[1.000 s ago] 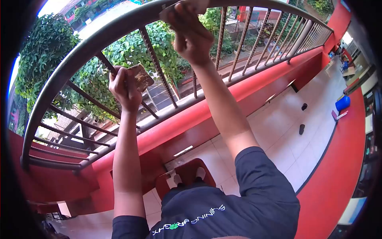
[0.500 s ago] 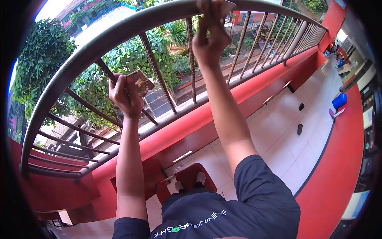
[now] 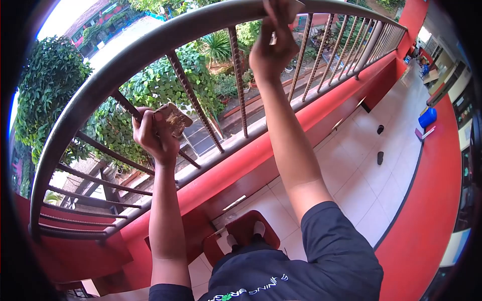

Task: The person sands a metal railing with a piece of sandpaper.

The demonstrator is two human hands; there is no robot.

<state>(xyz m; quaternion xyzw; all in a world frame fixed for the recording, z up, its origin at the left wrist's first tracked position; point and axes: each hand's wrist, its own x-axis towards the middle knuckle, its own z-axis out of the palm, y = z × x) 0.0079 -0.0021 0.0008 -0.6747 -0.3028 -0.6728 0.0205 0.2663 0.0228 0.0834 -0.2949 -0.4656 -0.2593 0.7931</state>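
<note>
My left hand (image 3: pixel 156 135) is closed at a ribbed upright bar (image 3: pixel 125 103) of the railing. Between its thumb and fingers is a folded, brown-stained piece of sandpaper (image 3: pixel 175 120), its worn face toward me. My right hand (image 3: pixel 273 50) is raised to the thick brown top rail (image 3: pixel 201 22), fingers closed on a pale flat piece (image 3: pixel 296 7) that looks like sandpaper too. The frame's upper edge cuts off part of these fingers, and how the piece meets the rail is hard to see.
My feet stand on a red plastic stool (image 3: pixel 268 233) beside the low red wall (image 3: pixel 241 160). Black sandals (image 3: pixel 380 158) lie on the white tiled floor (image 3: pixel 346 200). A blue bucket (image 3: pixel 427 117) stands on the right-hand red ledge (image 3: pixel 432 200). Plants (image 3: pixel 165 75) grow beyond the railing.
My right hand has moved a little to the right along the top rail. My left hand keeps its place at the bar, and the whole view has shifted slightly.
</note>
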